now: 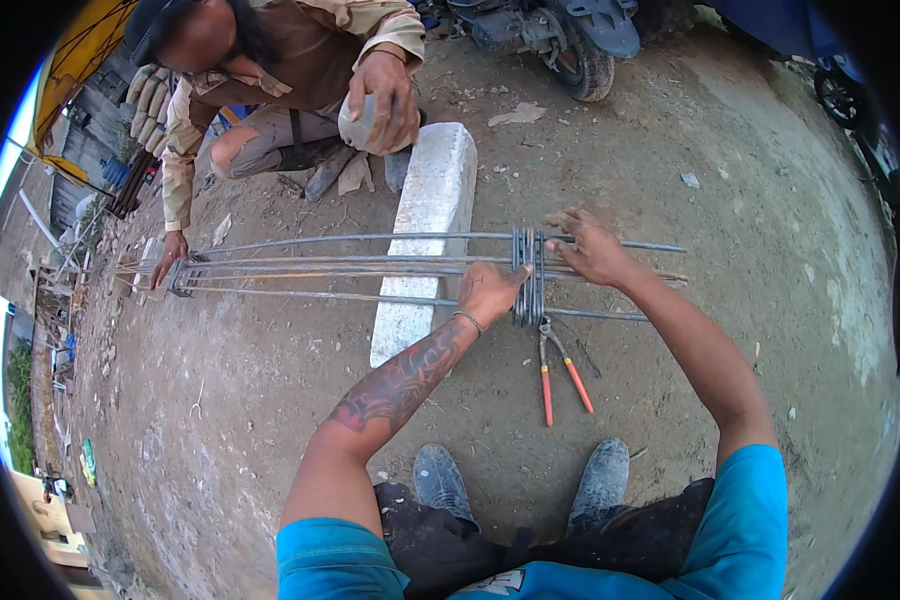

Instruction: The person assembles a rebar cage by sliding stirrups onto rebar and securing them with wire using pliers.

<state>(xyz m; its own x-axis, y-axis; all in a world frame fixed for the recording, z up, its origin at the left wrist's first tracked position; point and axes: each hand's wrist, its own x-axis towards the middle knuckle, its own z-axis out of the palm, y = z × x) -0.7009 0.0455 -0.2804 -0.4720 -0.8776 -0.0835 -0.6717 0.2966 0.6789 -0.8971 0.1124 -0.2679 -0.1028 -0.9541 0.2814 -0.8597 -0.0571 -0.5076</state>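
Several long steel rebars [350, 270] run left to right in front of me, passing through a tight bundle of rectangular steel stirrups [528, 300]. My left hand [492, 292] is closed at the left side of that bundle, its fingers curled against the stirrups. On the other side, my right hand [592, 250] has its fingers spread, with the fingertips close to the stirrups and the upper rebars. Just below the bundle, pincers with orange-red handles [560, 375] lie on the ground, jaws toward the stirrups.
A whitish concrete block [425, 200] supports the rebars. Opposite me, a crouching person [280, 90] has one hand at a second stirrup bundle [178, 278] and a rounded grey object [370, 122] in the other. A motorcycle wheel [582, 70] stands beyond, on the dirt ground.
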